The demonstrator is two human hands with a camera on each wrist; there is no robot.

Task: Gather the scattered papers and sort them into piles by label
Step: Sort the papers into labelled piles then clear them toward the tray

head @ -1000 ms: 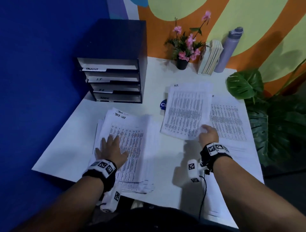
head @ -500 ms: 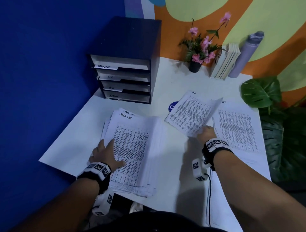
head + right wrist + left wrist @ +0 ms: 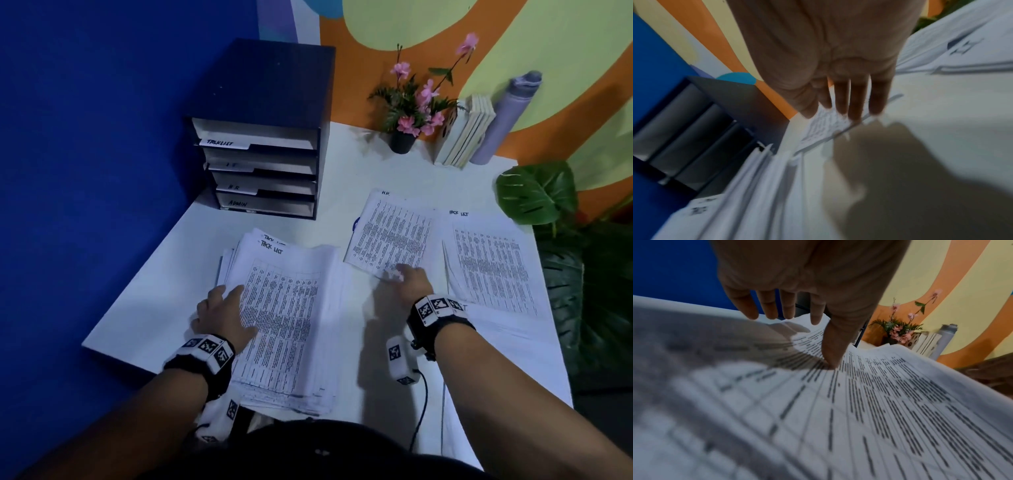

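A thick stack of printed sheets headed "TACK LIST" lies at the table's front left. My left hand rests flat on its left part, fingers straight, thumb pressing the top sheet. A sheet headed "H.R" lies flat in the middle of the table. My right hand touches its near edge with straight fingers. Another "TACK LIST" sheet lies to the right on more papers.
A dark paper sorter with shelves tagged TACKLIST, HR and ADMIN stands at the back left. A flower pot, books and a grey bottle line the back wall. A large-leaved plant stands past the table's right edge.
My right hand held the H.R sheet lifted and has lowered it flat onto the table, its fingers now straight. My left hand stayed on the left stack.
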